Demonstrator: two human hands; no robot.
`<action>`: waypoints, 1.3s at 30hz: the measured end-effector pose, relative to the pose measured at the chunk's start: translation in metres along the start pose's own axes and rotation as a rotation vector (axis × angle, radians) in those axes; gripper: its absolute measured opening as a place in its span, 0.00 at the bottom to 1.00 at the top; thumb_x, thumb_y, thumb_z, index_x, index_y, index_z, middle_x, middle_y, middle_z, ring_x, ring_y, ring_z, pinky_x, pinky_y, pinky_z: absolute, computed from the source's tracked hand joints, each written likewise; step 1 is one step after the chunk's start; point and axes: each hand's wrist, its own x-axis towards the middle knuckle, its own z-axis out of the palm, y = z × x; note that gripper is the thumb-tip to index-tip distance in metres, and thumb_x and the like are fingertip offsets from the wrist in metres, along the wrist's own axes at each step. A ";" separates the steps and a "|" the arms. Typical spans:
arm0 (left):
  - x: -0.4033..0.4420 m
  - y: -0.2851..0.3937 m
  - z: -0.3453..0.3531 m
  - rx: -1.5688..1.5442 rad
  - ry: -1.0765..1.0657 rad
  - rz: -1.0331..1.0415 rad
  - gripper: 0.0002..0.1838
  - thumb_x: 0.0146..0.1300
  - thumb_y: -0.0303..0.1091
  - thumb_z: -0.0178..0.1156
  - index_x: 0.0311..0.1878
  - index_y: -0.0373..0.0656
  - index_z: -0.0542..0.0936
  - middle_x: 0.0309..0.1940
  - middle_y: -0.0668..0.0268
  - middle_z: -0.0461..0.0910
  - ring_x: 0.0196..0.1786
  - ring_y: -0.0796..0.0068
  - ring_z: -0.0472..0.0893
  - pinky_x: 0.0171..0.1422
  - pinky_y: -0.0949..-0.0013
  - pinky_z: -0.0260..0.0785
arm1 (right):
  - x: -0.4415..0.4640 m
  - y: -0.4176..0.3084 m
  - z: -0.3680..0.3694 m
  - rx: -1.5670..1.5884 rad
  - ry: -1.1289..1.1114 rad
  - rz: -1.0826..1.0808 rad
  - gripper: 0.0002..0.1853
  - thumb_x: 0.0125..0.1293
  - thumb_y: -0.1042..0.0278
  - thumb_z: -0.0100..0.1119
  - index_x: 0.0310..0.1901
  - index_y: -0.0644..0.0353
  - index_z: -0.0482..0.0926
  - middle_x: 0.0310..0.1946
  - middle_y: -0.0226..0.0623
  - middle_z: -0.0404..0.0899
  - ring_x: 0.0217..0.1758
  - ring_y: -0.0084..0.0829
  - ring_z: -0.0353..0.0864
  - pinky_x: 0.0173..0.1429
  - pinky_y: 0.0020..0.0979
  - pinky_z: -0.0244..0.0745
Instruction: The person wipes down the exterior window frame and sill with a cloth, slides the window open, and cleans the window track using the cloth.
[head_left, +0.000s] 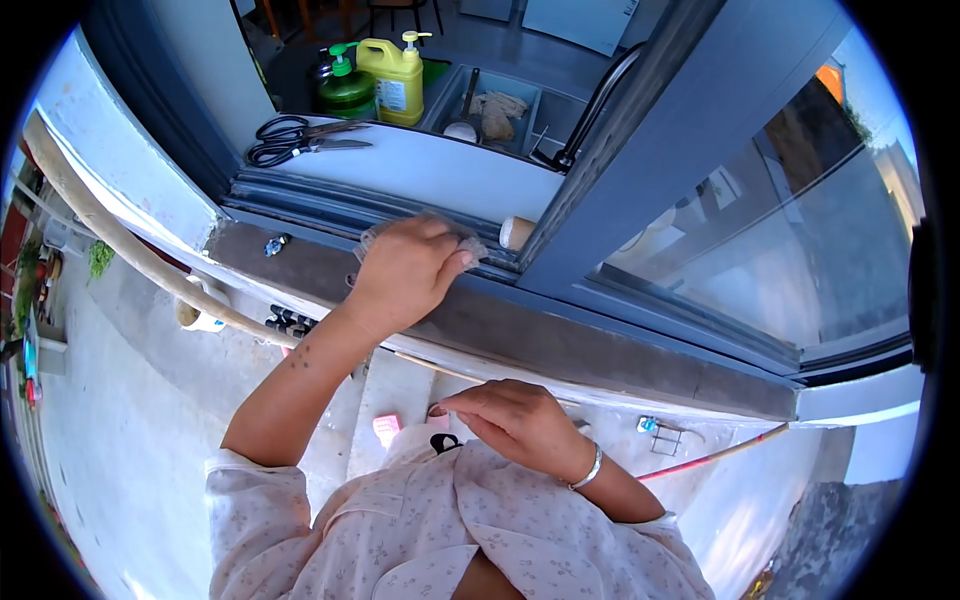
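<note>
My left hand (405, 270) is at the window track, its fingers closed over a crumpled, see-through plastic piece (474, 247), whose edges show on both sides of the hand. Most of that piece is hidden under the palm. Just right of it, a short roll (517, 233) with a white end and tan side lies against the window frame. My right hand (515, 422), with a silver bracelet at the wrist, is held in front of my body below the sill. Its fingers stretch to the left and nothing shows in them.
Black-handled scissors (290, 142) lie on the white inner ledge. Beyond stand a green pump bottle (347, 95), a yellow pump jug (392, 82) and a sink (540, 105) with a black faucet (598, 110). The grey window frame (640, 150) rises at right. A small blue item (277, 244) sits on the outer sill.
</note>
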 end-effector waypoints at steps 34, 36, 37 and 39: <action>-0.108 -0.009 -0.098 -1.528 0.458 -0.896 0.24 0.60 0.37 0.75 0.54 0.36 0.78 0.45 0.61 0.85 0.44 0.70 0.86 0.51 0.66 0.81 | 0.013 -0.008 -0.002 -0.014 0.101 0.121 0.09 0.67 0.78 0.65 0.48 0.60 0.86 0.40 0.41 0.88 0.39 0.39 0.88 0.44 0.34 0.82; -0.112 -0.019 -0.116 -1.433 0.502 -0.938 0.20 0.60 0.32 0.74 0.52 0.37 0.79 0.43 0.64 0.85 0.43 0.72 0.86 0.51 0.67 0.80 | 0.013 -0.007 -0.002 -0.023 0.095 0.122 0.09 0.68 0.79 0.65 0.48 0.61 0.86 0.39 0.41 0.89 0.40 0.36 0.89 0.45 0.31 0.82; -0.113 -0.028 -0.125 -1.332 0.535 -0.878 0.18 0.61 0.31 0.73 0.51 0.38 0.79 0.42 0.64 0.85 0.44 0.73 0.85 0.51 0.67 0.79 | 0.013 -0.007 -0.003 -0.038 0.093 0.136 0.09 0.68 0.79 0.64 0.48 0.61 0.87 0.38 0.40 0.89 0.40 0.33 0.89 0.46 0.29 0.81; -0.113 -0.049 -0.141 -1.135 0.580 -0.767 0.14 0.63 0.27 0.70 0.49 0.39 0.78 0.41 0.65 0.85 0.44 0.75 0.84 0.52 0.69 0.77 | 0.013 -0.009 -0.003 -0.045 0.092 0.135 0.08 0.68 0.79 0.64 0.47 0.61 0.87 0.37 0.40 0.89 0.39 0.33 0.89 0.45 0.29 0.81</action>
